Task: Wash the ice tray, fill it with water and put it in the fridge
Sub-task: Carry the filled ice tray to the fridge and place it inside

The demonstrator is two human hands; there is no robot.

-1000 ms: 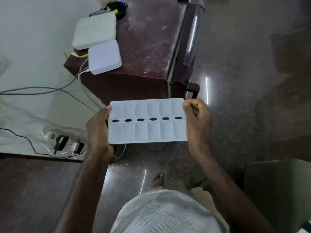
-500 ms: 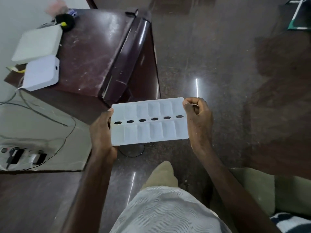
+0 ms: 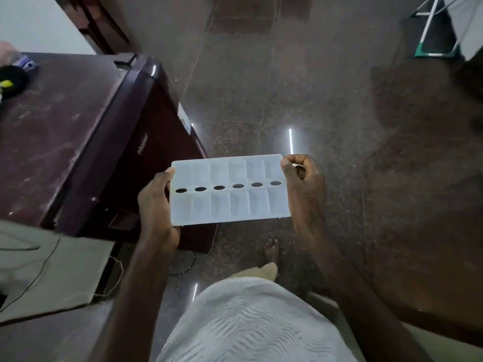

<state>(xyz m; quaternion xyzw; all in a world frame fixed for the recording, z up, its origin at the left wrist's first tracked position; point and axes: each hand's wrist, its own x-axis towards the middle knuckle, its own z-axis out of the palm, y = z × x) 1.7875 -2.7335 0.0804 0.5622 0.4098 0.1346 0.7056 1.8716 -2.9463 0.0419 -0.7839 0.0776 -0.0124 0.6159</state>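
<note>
Item 1. Left hand (image 3: 154, 205): grips the left short edge of the ice tray (image 3: 236, 207), thumb laid on the rim, fingers hidden beneath.

Item 2. Right hand (image 3: 304, 189): pinches the right short edge near the far corner, thumb on top, fingers curled under.

Item 3. Ice tray: white, two rows of six compartments, a line of six oval holes down the middle. Held roughly level in the air at waist height, touching nothing but the two hands. Whether the compartments hold water cannot be told.

Item 4. Fridge (image 3: 78, 142): a dark maroon appliance just left of the tray, taken to be the fridge; its door appears closed. A black object (image 3: 11, 81) sits on its top at the far left.

Item 5. Surroundings: polished dark floor (image 3: 261, 87); a bare foot (image 3: 271, 248) below the tray; a white garment (image 3: 248, 322) on the person; a thin cable (image 3: 39, 275) at lower left.

Step in hand, as judged: carrying the tray. No sink or tap is visible, so washing and filling would call for a walk elsewhere. If the tray is bound for the fridge, one hand must let go to open the door while the other keeps the tray flat.
</note>
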